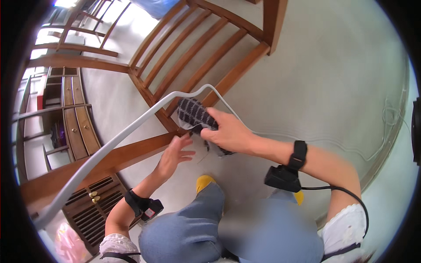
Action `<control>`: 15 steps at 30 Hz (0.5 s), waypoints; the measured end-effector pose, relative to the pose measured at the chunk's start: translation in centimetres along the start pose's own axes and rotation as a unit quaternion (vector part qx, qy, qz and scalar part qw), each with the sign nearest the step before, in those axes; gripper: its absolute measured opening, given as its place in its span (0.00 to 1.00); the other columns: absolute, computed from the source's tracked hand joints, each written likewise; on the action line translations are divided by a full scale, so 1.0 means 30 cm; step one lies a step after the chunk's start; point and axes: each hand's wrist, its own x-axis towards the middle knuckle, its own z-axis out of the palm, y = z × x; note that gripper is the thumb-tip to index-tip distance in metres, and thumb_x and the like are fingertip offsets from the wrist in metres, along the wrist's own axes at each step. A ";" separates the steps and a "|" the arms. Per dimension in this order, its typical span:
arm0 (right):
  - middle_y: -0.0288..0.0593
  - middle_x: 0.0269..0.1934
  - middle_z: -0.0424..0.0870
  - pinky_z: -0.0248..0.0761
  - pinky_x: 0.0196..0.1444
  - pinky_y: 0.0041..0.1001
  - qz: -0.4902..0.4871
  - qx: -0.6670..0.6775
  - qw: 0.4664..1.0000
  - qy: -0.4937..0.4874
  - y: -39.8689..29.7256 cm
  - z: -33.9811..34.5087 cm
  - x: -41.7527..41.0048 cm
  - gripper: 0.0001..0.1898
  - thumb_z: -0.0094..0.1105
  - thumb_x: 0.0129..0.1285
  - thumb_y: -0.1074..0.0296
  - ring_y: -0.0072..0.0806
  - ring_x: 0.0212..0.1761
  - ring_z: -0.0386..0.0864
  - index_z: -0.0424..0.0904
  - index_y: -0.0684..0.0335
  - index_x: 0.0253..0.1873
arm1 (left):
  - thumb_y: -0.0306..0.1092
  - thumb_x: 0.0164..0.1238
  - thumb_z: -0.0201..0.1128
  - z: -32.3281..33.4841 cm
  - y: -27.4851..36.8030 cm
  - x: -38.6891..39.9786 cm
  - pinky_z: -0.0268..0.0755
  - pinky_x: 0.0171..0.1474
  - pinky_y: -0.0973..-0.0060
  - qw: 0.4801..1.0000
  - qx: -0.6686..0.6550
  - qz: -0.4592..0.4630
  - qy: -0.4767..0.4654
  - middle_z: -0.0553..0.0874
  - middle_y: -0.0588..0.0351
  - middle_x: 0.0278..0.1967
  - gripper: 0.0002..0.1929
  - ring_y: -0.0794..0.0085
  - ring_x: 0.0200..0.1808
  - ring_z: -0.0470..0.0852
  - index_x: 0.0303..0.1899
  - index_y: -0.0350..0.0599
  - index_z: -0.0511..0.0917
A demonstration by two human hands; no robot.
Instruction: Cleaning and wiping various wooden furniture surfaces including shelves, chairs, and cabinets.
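Observation:
My right hand [230, 131] grips a dark checked cloth [194, 111] with light lines, bunched between thumb and fingers. It lies against the corner of a wooden frame with slats [194, 59]. My left hand [176, 154] is just left of the cloth, below the wooden rail [141, 148], fingers spread and slightly blurred, with nothing seen in it. A thick white cable [131, 126] arches from the lower left over the frame and runs down behind my right wrist. Black straps with small black devices are on both forearms.
A louvred wooden cabinet [98, 210] and a pink plastic bag [69, 243] are at lower left. Wooden drawers [77, 128] and more wooden frames are farther left. A thin white cord [371, 154] lies on the floor by the right wall. My yellow shoes [205, 182] are below.

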 end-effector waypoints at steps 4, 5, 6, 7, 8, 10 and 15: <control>0.58 0.56 0.67 0.62 0.54 0.37 -0.228 -0.205 0.942 0.139 0.043 0.090 -0.007 0.34 0.60 0.50 0.66 0.48 0.56 0.66 0.62 0.66 0.63 | 0.53 0.66 0.56 -0.087 -0.113 -0.078 0.68 0.55 0.70 0.981 0.165 -0.073 0.067 0.68 0.48 0.59 0.37 0.64 0.53 0.74 0.66 0.36 0.55; 0.58 0.56 0.67 0.62 0.54 0.37 -0.230 -0.203 0.942 0.134 0.038 0.139 0.016 0.34 0.60 0.50 0.66 0.48 0.56 0.66 0.62 0.66 0.63 | 0.44 0.66 0.57 -0.096 -0.133 -0.111 0.69 0.53 0.73 0.972 0.121 -0.045 0.195 0.72 0.50 0.55 0.30 0.66 0.53 0.74 0.63 0.36 0.59; 0.58 0.55 0.67 0.62 0.55 0.36 -0.294 -0.316 0.888 0.159 0.049 0.192 0.050 0.35 0.61 0.48 0.66 0.47 0.56 0.66 0.62 0.66 0.64 | 0.35 0.66 0.59 -0.105 -0.138 -0.135 0.70 0.51 0.75 0.946 0.075 -0.013 0.316 0.75 0.52 0.51 0.25 0.69 0.53 0.75 0.60 0.37 0.63; 0.57 0.55 0.67 0.61 0.55 0.35 -0.351 -0.420 0.818 0.179 0.080 0.251 0.087 0.37 0.63 0.46 0.66 0.47 0.57 0.65 0.62 0.66 0.64 | 0.32 0.64 0.60 -0.126 -0.128 -0.157 0.69 0.52 0.75 0.935 0.102 0.089 0.328 0.76 0.54 0.50 0.22 0.70 0.52 0.75 0.57 0.37 0.65; 0.54 0.53 0.69 0.61 0.54 0.31 -0.358 -0.437 0.801 0.199 0.140 0.283 0.146 0.37 0.64 0.43 0.67 0.42 0.56 0.66 0.64 0.65 0.63 | 0.29 0.61 0.61 -0.130 -0.103 -0.169 0.68 0.52 0.75 0.915 0.127 0.189 0.332 0.76 0.55 0.48 0.20 0.71 0.51 0.75 0.54 0.38 0.67; 0.52 0.52 0.70 0.62 0.53 0.32 -0.373 -0.439 0.802 0.159 0.215 0.229 0.207 0.36 0.65 0.42 0.69 0.42 0.55 0.67 0.65 0.64 0.61 | 0.24 0.56 0.66 -0.091 0.026 -0.192 0.66 0.57 0.75 0.915 0.126 0.212 0.320 0.70 0.52 0.58 0.33 0.68 0.55 0.72 0.62 0.40 0.58; 0.46 0.47 0.75 0.65 0.51 0.37 -0.315 -0.429 0.805 0.263 0.207 -0.120 0.246 0.27 0.64 0.40 0.74 0.43 0.51 0.72 0.72 0.62 0.51 | 0.24 0.64 0.58 -0.026 0.154 -0.182 0.67 0.58 0.72 0.827 0.077 0.447 0.333 0.73 0.46 0.58 0.28 0.62 0.57 0.75 0.63 0.42 0.55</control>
